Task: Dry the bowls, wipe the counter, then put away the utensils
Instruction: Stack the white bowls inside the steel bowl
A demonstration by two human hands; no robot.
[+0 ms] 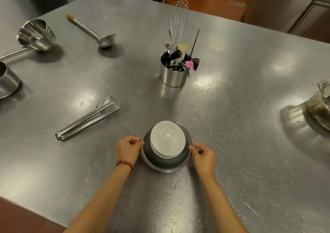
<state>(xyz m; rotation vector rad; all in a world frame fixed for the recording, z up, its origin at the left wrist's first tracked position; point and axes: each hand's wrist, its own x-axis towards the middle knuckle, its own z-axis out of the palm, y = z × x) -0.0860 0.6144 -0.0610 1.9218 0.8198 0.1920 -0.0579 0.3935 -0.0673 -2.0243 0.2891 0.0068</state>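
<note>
Only the head view here, so: both hands are pinching the rim of a steel mixing bowl point(166, 163) sitting on the wet steel counter point(250, 90) right in front of the person, left hand point(128, 149) on the left edge, right hand point(203, 157) on the right edge, fingers curled tight onto the rim on each side. Inside it sit stacked white bowls point(167, 138), at least two by the look of the edges, though I can't tell the exact count from up here. What could go wrong, I'd guess: the counter has water droplets all over and the rim is probably slick too, so a lift or slide could let the steel bowl slip and the white ones rattle or tip out. No cloth anywhere in view, which is awkward for drying. Count of the rest: one pair of tongs point(87, 119) to the left, one ladle point(92, 32) further back, one utensil holder point(172, 74) in the middle with one whisk point(179, 22) sticking up among smaller tools, and one handled measuring pot point(36, 34) far left.
</note>
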